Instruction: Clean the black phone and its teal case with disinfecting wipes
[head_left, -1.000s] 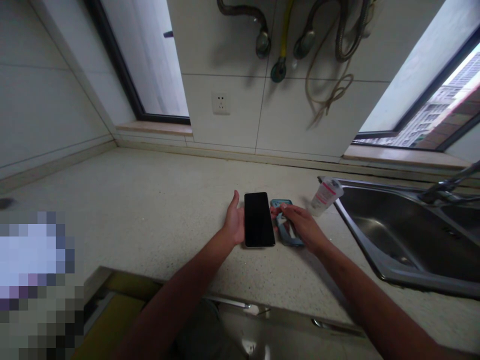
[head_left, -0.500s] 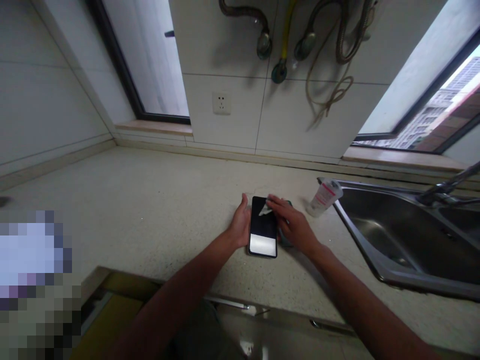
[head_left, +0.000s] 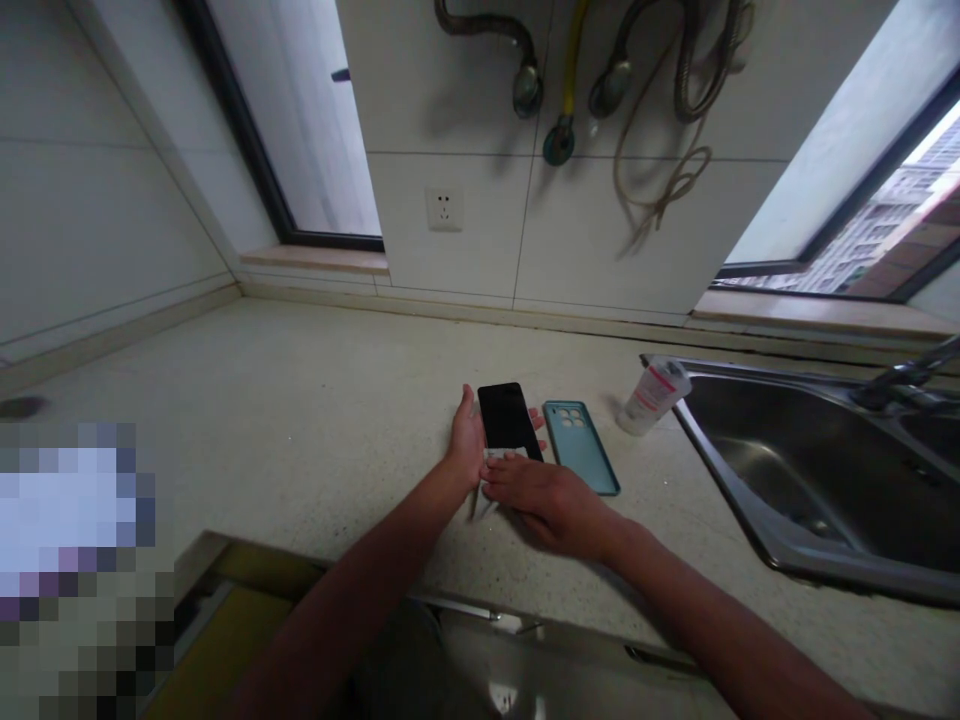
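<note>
My left hand (head_left: 466,442) grips a smartphone (head_left: 511,418) from its left side, fingertips showing past the right edge. The dark screen faces up, just above the counter. Across the lower end of the screen lies my right hand (head_left: 553,500), its fingers pressed together on a small white tissue (head_left: 504,453); part of the tissue hangs below the fingers. The phone's lower end is hidden by this hand. To the right, a teal phone case (head_left: 583,452) with a camera cutout rests on the counter, apart from both hands.
A tilted clear plastic cup (head_left: 651,398) with pink marks stands by the rim of the steel sink (head_left: 731,510) at right. The pale counter (head_left: 300,400) runs back to a tiled wall with a socket (head_left: 444,210) and hoses. An open drawer (head_left: 240,640) lies below left.
My right hand has slid from the screen's upper part down to its lower end with the tissue. The phone has tilted and shifted slightly left. The teal case now shows fully.
</note>
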